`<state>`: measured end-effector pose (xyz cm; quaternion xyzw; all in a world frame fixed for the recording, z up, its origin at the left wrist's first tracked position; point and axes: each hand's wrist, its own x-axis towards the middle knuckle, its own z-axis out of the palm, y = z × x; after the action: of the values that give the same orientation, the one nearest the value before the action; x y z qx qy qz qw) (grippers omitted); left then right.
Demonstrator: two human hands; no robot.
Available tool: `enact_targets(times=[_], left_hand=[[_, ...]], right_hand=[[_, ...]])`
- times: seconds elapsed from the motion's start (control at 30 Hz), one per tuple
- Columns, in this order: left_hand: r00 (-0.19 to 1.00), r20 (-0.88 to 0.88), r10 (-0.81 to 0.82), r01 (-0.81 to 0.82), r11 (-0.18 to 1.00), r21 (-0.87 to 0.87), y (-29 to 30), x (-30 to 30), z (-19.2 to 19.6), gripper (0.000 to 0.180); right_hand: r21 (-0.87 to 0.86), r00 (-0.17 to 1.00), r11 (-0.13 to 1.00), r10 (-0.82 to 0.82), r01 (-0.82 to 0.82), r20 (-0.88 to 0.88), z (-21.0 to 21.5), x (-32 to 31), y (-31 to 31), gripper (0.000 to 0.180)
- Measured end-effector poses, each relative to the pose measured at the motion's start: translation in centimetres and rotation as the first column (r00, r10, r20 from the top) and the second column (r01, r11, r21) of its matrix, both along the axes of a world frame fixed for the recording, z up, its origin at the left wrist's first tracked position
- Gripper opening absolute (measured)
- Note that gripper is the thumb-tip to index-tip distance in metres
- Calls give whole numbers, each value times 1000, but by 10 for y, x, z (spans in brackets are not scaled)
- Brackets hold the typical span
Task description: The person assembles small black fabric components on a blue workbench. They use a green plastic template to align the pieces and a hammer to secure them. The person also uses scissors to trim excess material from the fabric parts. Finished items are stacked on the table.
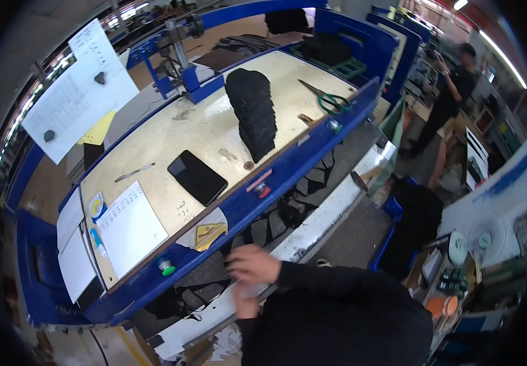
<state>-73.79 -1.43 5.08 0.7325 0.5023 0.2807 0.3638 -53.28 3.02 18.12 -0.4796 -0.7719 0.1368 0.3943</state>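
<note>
In the head view, both hands are just beyond the lower edge of the blue rail [242, 210], around the white bar [324, 229]. The black strips [169, 305] lie in the gap between rail and bar, some near the hands on the lower left, others farther up to the right. The right hand [254, 265] is the upper one, its fingers bent and pointing left, close to a yellow warning label [208, 236] on the rail. Its dark-sleeved forearm comes across from the right. The left hand [246, 302] is directly below, fingers upward, its sleeve rising from the lower edge. Both are blurred and very close together; I cannot tell whether they touch, or whether they are pinching anything.

Beyond the rail is the pale worktop [205, 131]. A tall black stack [251, 113] stands toward its far side, well apart from the hands. A dark phone [197, 177] lies nearer, with a pen [135, 172] and written paper [132, 229] to its left. Green-handled scissors [333, 102] lie at the right.
</note>
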Motion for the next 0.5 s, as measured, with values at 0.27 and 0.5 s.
enact_targets(times=[0.27,0.5], left_hand=[[604,2,-797,790,598,-133,-7,194,30,30],[938,-181,-295,297,955,-16,-43,385,-5,23]], right_hand=[[-315,851,800,-422,511,312,-98,271,-128,35],[-305,929,888,-276,345,245,-153,347,-166,30]])
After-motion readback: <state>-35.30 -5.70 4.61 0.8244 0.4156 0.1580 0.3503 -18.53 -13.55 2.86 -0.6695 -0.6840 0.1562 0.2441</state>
